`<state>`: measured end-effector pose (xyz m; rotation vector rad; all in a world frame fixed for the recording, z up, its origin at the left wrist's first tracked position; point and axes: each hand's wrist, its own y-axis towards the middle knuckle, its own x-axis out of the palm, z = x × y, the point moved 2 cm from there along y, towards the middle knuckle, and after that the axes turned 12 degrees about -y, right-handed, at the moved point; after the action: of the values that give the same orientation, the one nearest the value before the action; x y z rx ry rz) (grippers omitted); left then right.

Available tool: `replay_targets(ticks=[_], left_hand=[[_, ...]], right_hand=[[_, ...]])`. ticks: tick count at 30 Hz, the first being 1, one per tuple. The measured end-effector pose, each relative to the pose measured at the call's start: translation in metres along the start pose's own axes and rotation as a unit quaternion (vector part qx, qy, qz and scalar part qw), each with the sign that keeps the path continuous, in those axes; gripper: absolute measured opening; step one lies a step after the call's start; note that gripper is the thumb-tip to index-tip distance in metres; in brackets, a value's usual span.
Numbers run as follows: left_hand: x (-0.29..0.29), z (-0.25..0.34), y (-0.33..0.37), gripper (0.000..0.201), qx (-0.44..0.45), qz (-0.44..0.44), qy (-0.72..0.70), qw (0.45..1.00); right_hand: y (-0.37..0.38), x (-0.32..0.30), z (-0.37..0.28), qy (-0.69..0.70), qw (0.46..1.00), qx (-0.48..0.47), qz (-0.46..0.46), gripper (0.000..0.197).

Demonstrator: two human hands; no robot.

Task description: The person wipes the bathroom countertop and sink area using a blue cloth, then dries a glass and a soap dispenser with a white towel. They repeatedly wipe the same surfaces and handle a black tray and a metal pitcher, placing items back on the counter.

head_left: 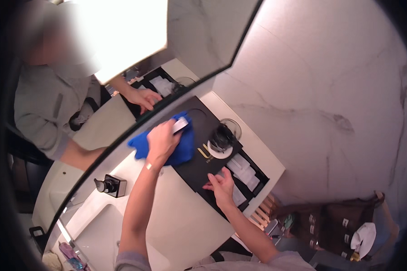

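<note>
My left hand [163, 141] is closed over a blue cloth [184, 147] bunched on the far left part of a black tray [187, 174]. A small white, dark-edged object [180, 126] sticks out between its fingers; its kind cannot be made out. Near the tray's front edge hovers my right hand [222, 187], fingers partly bent and apart, holding nothing visible. Beside it, white packets [244, 174] lie in the tray's compartments. A clear glass with dark contents [222, 137] stands on a white round coaster [220, 151] at the tray's right side.
A dark pump bottle [115, 185] stands on the white counter [176, 212] near the sink [97, 230]. A large mirror [203, 49] rises behind, reflecting a person. Right of the counter are a wooden slatted rack [263, 212] and a brown hanging organizer [334, 226] against the marble wall.
</note>
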<state>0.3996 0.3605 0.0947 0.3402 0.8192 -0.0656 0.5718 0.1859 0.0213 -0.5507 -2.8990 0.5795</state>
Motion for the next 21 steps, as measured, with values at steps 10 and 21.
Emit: replay_targets(ticks=[10, 21], left_hand=[[-0.017, -0.014, -0.222, 0.036, -0.176, 0.029, -0.228, 0.957], [-0.035, 0.058, -0.265, 0.05, -0.186, 0.002, -0.259, 0.948]], right_hand=[[-0.035, -0.076, -0.044, -0.606, 0.744, -0.279, -0.022, 0.031], [-0.024, -0.099, -0.017, -0.637, 0.699, -0.323, -0.046, 0.042]])
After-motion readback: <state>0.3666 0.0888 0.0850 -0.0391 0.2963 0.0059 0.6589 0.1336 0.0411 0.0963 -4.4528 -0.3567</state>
